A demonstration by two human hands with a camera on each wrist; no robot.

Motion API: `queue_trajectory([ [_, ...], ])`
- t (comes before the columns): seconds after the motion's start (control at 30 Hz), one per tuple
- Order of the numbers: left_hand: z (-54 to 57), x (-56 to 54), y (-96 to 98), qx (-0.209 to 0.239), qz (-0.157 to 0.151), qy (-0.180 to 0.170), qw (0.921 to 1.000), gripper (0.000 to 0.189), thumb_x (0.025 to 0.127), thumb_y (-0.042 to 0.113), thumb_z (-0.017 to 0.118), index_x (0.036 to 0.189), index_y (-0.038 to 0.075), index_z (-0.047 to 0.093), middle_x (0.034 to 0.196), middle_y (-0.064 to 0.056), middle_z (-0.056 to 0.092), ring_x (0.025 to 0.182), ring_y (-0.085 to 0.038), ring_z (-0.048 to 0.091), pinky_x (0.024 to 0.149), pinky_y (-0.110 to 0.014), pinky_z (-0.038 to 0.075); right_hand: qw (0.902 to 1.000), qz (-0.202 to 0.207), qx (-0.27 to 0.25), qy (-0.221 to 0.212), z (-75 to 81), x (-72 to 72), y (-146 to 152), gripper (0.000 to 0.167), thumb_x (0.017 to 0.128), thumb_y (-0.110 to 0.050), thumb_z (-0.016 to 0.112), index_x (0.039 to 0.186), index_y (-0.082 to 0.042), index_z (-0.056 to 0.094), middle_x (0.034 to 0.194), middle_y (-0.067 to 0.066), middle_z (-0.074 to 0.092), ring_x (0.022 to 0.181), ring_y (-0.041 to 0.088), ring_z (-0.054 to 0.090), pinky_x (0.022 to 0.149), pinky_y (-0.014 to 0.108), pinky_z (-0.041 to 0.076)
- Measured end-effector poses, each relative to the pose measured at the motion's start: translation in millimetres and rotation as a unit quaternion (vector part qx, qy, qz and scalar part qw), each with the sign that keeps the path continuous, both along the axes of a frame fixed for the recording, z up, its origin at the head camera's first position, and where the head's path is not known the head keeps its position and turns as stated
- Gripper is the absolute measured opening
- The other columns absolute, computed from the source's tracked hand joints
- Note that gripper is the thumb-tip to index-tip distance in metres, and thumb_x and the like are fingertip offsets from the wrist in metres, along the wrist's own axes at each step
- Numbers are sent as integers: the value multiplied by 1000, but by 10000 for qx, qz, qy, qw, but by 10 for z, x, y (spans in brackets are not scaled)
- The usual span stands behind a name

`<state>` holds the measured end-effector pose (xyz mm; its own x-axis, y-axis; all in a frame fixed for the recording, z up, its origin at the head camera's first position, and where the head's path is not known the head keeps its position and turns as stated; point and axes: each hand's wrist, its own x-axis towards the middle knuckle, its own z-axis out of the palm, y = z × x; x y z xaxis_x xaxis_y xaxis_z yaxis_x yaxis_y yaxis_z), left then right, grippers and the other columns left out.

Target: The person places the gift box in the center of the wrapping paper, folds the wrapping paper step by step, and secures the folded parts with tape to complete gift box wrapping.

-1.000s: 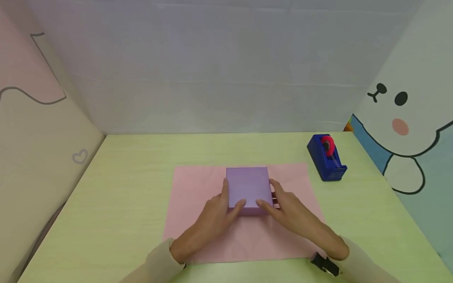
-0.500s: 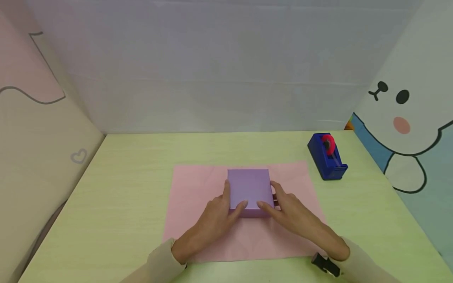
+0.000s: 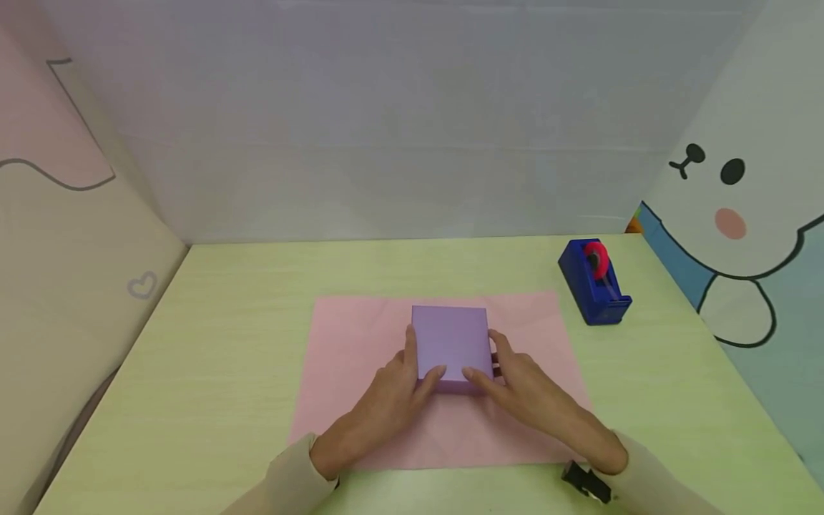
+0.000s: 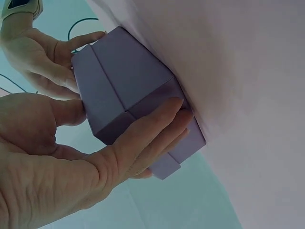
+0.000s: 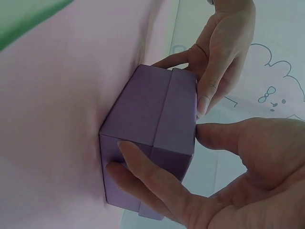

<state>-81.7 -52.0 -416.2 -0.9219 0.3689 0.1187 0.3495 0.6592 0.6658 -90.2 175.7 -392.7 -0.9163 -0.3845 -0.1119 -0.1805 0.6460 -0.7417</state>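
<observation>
A square purple box [image 3: 452, 343] with a fitted lid stands on a sheet of pink paper [image 3: 360, 336] in the middle of the table. My left hand [image 3: 388, 395] grips its left side, thumb at the front top edge and fingers along the side wall. On the opposite side my right hand [image 3: 529, 390] holds it the same way. Both wrist views show the lid seam running round the box [image 4: 126, 86], with the fingers spread over its side walls. In the right wrist view, the underside of the box [image 5: 147, 109] sits against the pink paper.
A blue tape dispenser [image 3: 592, 286] with a red-cored roll stands at the back right of the pale yellow-green table [image 3: 244, 307]. A grey-white wall [image 3: 412, 129] closes off the back. Printed panels rise at both sides, the right one with a cartoon animal [image 3: 734, 207].
The two hands keep their grip on the box, which stays at nearly the same spot on the paper. The head view has shifted slightly.
</observation>
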Motion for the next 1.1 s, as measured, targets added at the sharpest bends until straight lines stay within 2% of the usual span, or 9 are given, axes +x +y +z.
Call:
queue_trajectory([
  [0.1,-4,-8,-6,6,-13,-65,10000,80,107,24,57,154,-20,9,121,-40,58,100,-43,69,80,-50,59,10000,-29,3,-24,1,-1,-6,73,104,-39,62,150,7,28,133,36,59,113,41,67,92,52,56],
  [0.3,-8,-10,-15,5,7,56,10000,81,106,25,59,153,-21,11,118,-38,62,100,-43,69,80,-50,59,10000,16,16,93,-7,-13,-6,73,104,-37,62,151,8,29,131,37,59,112,42,68,91,52,57],
  [0.43,7,-2,-13,45,127,-59,9999,84,105,27,61,153,-21,11,116,-38,63,99,-42,69,80,-50,59,9999,80,17,135,-1,-25,-7,73,104,-35,62,151,9,27,130,39,59,112,43,68,89,51,57],
  [0.57,22,6,-8,43,238,-176,9996,87,105,30,62,153,-22,11,121,-42,60,103,-46,68,83,-52,58,9998,110,-12,156,1,-49,-12,73,104,-33,62,152,8,26,129,38,60,113,45,67,89,51,57],
  [0.93,37,3,-9,-112,367,-337,9987,87,104,33,62,154,-20,13,122,-43,59,106,-50,67,84,-55,57,9998,152,31,110,-35,-78,-17,75,105,-35,61,155,8,25,132,35,59,116,42,66,92,51,56],
  [1.03,26,2,-5,-255,417,-209,9986,84,104,35,62,155,-16,19,130,-43,54,112,-51,63,87,-57,56,9999,147,8,75,-49,-77,-12,75,105,-36,60,156,7,24,135,36,58,118,42,65,94,52,55],
  [1.1,15,5,-1,-474,448,64,9978,79,104,36,62,155,-12,28,138,-43,47,121,-51,58,88,-58,56,9999,144,-33,26,-57,-72,-9,76,106,-37,59,156,8,24,138,36,55,119,43,64,95,52,55],
])
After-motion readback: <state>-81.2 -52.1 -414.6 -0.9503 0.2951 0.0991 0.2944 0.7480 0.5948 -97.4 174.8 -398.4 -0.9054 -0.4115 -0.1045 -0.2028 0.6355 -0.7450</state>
